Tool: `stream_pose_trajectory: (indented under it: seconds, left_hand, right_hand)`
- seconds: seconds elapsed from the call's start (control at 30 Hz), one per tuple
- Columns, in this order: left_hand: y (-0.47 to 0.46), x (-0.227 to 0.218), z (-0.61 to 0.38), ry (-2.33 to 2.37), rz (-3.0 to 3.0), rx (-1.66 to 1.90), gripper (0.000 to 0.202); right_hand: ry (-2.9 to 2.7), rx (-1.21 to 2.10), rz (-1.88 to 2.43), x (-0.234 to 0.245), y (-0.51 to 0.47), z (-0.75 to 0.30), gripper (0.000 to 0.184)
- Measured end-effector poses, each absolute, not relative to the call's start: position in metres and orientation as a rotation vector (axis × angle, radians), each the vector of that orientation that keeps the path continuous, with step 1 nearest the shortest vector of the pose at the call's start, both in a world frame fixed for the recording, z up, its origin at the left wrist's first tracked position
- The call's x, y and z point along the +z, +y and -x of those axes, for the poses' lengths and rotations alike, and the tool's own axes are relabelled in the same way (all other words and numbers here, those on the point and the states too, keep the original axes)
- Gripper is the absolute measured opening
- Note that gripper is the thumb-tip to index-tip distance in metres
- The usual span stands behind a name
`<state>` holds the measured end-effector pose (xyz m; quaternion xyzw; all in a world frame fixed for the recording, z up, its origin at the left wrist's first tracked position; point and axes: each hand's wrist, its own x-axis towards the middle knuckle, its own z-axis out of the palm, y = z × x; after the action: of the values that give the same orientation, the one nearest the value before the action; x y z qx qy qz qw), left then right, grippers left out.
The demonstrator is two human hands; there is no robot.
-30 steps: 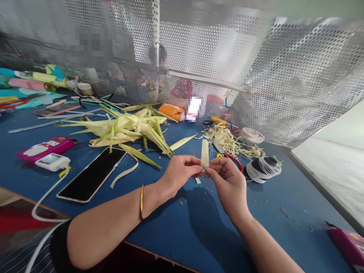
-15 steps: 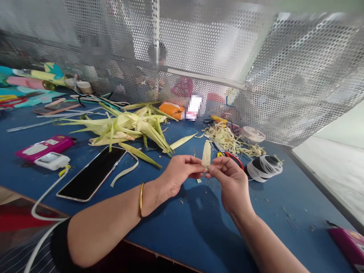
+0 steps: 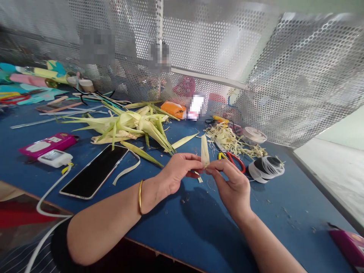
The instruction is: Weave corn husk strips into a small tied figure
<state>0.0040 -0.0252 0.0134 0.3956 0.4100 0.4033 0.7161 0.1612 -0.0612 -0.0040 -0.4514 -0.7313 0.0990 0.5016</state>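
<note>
Between my two hands a pale piece of corn husk [image 3: 204, 148] stands upright above the table, pinched at its lower end. My left hand [image 3: 180, 169], with a gold bangle at the wrist, grips it from the left between thumb and fingers. The fingertips of my right hand [image 3: 231, 180] pinch at the same lower end from the right. Just behind my right hand lie scissors [image 3: 236, 161] with red and yellow handles. To its right is a spool of white thread [image 3: 265, 168]. A heap of green corn husks [image 3: 127, 123] lies beyond my left hand.
Shredded husk [image 3: 226, 137] lies behind the scissors. A large phone [image 3: 95, 172], a purple power bank [image 3: 48, 146] and a white cabled device [image 3: 55, 157] are at the left. An orange packet [image 3: 173, 109] stands before the perforated metal screen [image 3: 210, 49]. Another purple item [image 3: 348, 244] is at right.
The husk piece is still held, now turned slightly. My right hand's fingers have closed into a tighter pinch at its base, uncovering more of the scissors. The view has shifted slightly.
</note>
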Motion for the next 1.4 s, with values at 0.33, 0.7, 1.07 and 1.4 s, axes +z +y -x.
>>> stream_pose_trajectory:
  seconds: [0.33,0.7,1.07,1.4]
  left_hand:
    - [-0.023,0.012,-0.002,0.864,-0.849,0.835,0.011]
    - [-0.025,0.011,-0.002,0.802,-0.792,0.766,0.016]
    - [-0.029,0.009,-0.008,0.846,-0.772,0.903,0.011]
    - [-0.031,0.006,-0.013,0.847,-0.984,1.041,0.006]
  right_hand:
    - [-1.871,0.060,1.069,-0.008,-0.060,-0.166,0.012]
    - [-1.946,-0.181,1.000,-0.009,-0.058,-0.169,0.010]
    - [-1.861,-0.086,1.089,-0.010,-0.059,-0.163,0.011]
    - [-1.643,0.331,1.287,-0.010,-0.063,-0.158,0.013]
